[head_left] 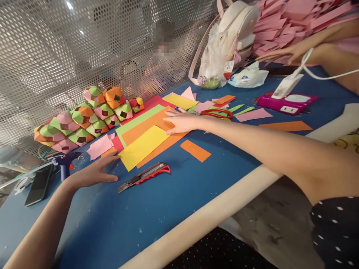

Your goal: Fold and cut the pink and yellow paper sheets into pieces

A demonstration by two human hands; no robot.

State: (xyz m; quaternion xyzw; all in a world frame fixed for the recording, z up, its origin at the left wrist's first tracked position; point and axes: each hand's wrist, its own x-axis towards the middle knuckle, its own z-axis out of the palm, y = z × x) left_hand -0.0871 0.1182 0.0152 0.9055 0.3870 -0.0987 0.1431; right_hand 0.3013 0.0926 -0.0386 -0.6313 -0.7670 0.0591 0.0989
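Right hand [179, 122] lies flat, fingers spread, on the paper stack [146, 136]; left hand [95, 173], open beside it (empty), should steady the edge.

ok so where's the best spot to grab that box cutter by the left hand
Probably the red handle end of the box cutter, from above. It lies flat on the blue table, blade end toward the left hand, handle loop away from it, so pinching the long edges at the red part keeps fingers off the blade.
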